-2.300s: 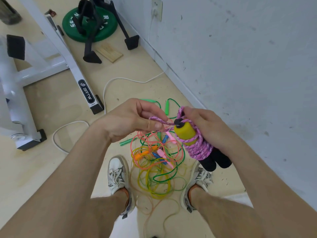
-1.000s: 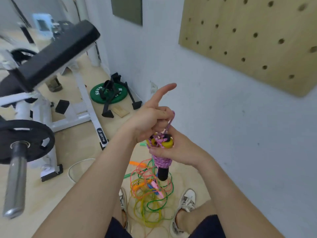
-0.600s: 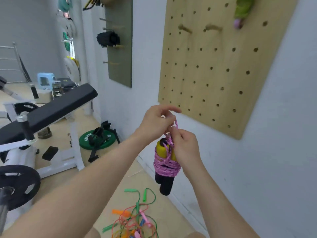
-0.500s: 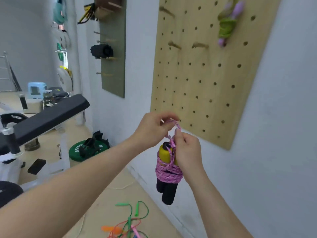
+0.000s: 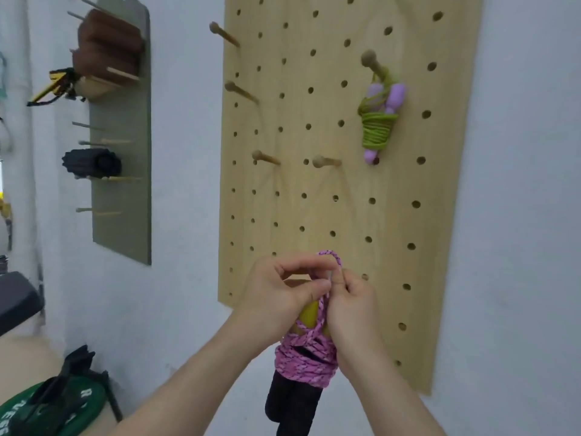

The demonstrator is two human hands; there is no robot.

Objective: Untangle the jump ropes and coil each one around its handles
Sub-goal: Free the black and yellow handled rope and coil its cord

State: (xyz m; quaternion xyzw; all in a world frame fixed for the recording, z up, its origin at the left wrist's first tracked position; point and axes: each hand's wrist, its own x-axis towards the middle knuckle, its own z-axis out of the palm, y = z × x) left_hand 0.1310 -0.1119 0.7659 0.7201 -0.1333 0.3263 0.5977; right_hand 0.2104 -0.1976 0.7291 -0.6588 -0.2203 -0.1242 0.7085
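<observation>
Pink braided jump rope (image 5: 303, 361) hangs vertical below my fingers, black handles (image 5: 292, 404) down; left hand (image 5: 276, 294) and right hand (image 5: 355, 305) pinch its loop (image 5: 334, 258).

Pale wall (image 5: 518, 184) carries a wooden pegboard (image 5: 393, 215) and a grey-green panel (image 5: 122, 215); green weight plate (image 5: 89, 404) lower left.

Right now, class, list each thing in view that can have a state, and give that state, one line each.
pink jump rope: coiled round its handles, held up in both hands.
end loop: sticking up free above the coil.
left hand: pinches the end loop.
right hand: pinches the end loop too.
green jump rope: coiled round its handles, hanging from the upper-right peg.
centre peg: bare.
</observation>
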